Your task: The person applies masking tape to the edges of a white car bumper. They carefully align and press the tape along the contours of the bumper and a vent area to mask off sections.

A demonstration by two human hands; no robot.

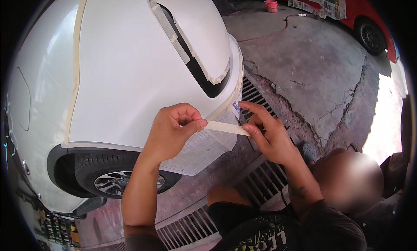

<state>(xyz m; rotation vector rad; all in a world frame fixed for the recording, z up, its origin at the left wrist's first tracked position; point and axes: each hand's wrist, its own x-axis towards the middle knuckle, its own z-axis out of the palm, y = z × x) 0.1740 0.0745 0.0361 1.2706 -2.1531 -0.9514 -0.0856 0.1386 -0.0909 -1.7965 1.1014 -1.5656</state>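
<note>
A short strip of cream masking tape (226,128) is stretched between my two hands. My left hand (173,128) pinches one end between thumb and forefinger, its other fingers curled. My right hand (268,131) has its thumb on the other end, the forefinger raised and the other fingers bent. Just behind the strip, a newspaper sheet (189,157) hangs from the lower corner of a white car (126,68). Lines of masking tape (74,83) run over the body. More tape surrounds the dark lamp opening (207,82).
The car's wheel (124,179) stands left of my left forearm. A metal floor grate (260,181) runs below my hands. Cracked concrete (299,73) stretches to a red car (362,12) and a pink bucket (271,6). A blurred round shape (347,181) lies beside my right arm.
</note>
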